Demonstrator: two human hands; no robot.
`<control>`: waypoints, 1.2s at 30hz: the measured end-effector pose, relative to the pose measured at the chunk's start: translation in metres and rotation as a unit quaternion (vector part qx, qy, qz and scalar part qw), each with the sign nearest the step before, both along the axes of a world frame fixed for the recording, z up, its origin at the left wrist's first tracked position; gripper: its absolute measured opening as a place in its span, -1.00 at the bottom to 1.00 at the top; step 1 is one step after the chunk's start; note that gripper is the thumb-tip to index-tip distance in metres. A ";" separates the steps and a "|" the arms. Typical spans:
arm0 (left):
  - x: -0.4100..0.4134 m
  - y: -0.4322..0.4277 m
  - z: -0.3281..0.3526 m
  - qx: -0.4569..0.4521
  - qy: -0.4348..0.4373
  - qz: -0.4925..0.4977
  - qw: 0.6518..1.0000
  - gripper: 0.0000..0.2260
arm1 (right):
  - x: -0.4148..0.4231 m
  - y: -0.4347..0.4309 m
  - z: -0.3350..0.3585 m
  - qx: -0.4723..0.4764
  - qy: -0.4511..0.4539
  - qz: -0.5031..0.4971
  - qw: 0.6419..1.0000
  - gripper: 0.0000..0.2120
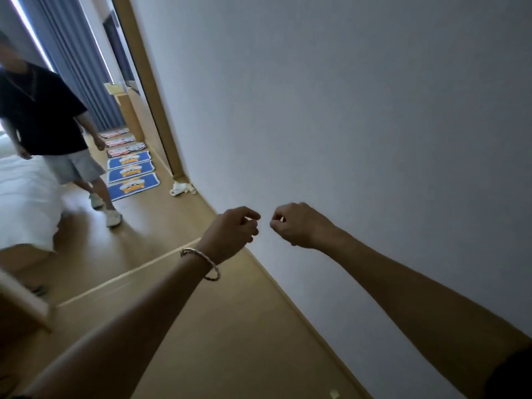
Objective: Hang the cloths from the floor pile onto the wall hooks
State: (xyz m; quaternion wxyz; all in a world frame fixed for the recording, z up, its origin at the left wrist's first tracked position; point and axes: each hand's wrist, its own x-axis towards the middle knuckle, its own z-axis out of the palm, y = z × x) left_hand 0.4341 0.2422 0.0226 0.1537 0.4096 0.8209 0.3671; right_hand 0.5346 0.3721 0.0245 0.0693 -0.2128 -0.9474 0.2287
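Note:
A small pile of white cloths (182,188) lies on the wooden floor against the foot of the wall, beside the door frame. My left hand (234,227), with a metal bracelet on the wrist, is stretched out in front of the white wall (359,125); its fingers are curled and hold nothing. My right hand (296,224) hangs just to its right, fingers curled too, also holding nothing. Both hands are in the air, well short of the pile. No wall hooks show in this view.
Another person (51,125) in a dark shirt and grey shorts stands at the left by a white bed (23,197). A row of blue and pale floor mats (132,174) lies beyond the pile. A wooden door frame (161,110) edges the wall.

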 end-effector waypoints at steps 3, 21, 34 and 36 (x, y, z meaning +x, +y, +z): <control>-0.040 0.004 0.004 0.014 0.006 0.062 0.998 -0.82 | -0.056 0.020 0.008 -0.008 0.017 0.046 0.999 -0.74; -0.351 -0.056 -0.008 0.018 0.031 0.212 0.977 -0.84 | -0.408 -0.032 0.003 0.061 -0.017 0.263 0.963 -0.73; -0.527 -0.094 -0.007 0.020 0.014 0.260 0.965 -0.81 | -0.608 -0.070 0.011 0.079 -0.019 0.315 0.945 -0.74; -0.549 -0.105 -0.011 0.010 0.011 0.286 0.958 -0.81 | -0.634 -0.081 0.006 0.088 -0.014 0.346 0.934 -0.73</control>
